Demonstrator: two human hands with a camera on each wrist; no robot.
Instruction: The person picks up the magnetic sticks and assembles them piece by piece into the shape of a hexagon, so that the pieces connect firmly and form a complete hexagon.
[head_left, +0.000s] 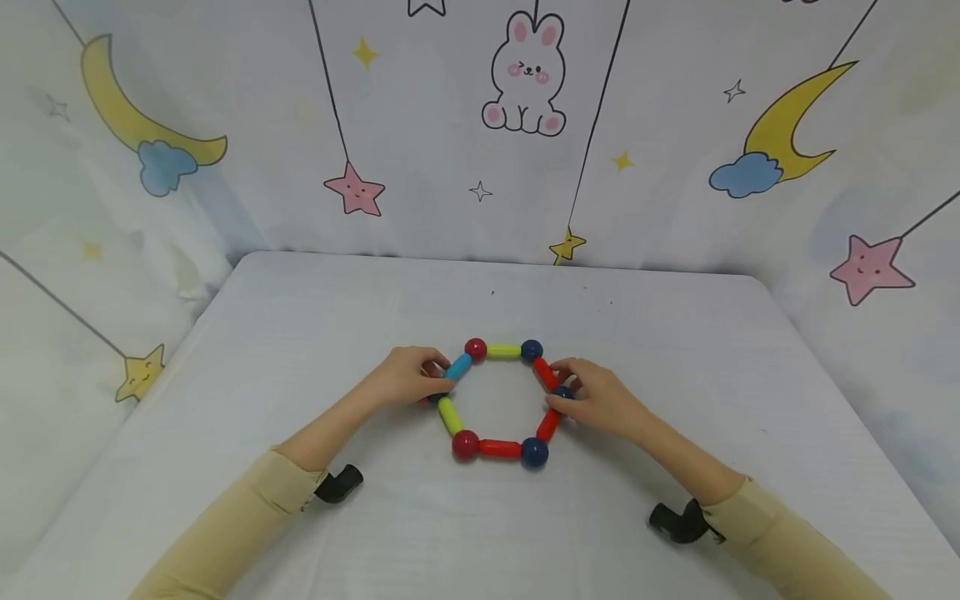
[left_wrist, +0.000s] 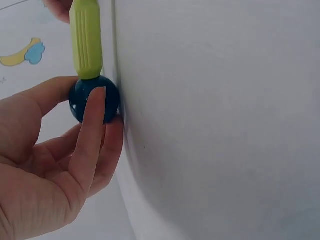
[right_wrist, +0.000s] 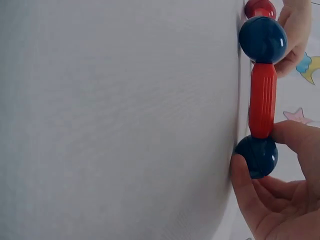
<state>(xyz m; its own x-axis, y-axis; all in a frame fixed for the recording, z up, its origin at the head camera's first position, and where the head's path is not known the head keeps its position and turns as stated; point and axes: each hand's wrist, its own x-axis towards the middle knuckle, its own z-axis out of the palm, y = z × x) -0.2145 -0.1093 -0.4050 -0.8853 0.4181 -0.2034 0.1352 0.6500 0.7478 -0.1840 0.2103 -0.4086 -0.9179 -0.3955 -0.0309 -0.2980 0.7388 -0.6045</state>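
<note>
A closed ring of magnetic rods and balls lies flat on the white table, six-sided in the head view. Its far side has a red ball (head_left: 476, 349), a yellow-green rod (head_left: 504, 351) and a blue ball (head_left: 532, 350); its near side has a red ball (head_left: 466, 445), a red rod (head_left: 499, 449) and a blue ball (head_left: 535, 452). My left hand (head_left: 408, 375) pinches the leftmost blue ball (left_wrist: 111, 100), between a light-blue rod (head_left: 458, 367) and a yellow-green rod (head_left: 451, 416). My right hand (head_left: 603, 400) pinches the rightmost blue ball (right_wrist: 257, 157), between two red rods (right_wrist: 262, 100).
White cloth covers the table (head_left: 300, 308) and extends around the ring. Behind it hangs a backdrop (head_left: 435, 100) printed with moons, stars and a rabbit. Black wrist devices sit at the left cuff (head_left: 339, 484) and the right cuff (head_left: 678, 523).
</note>
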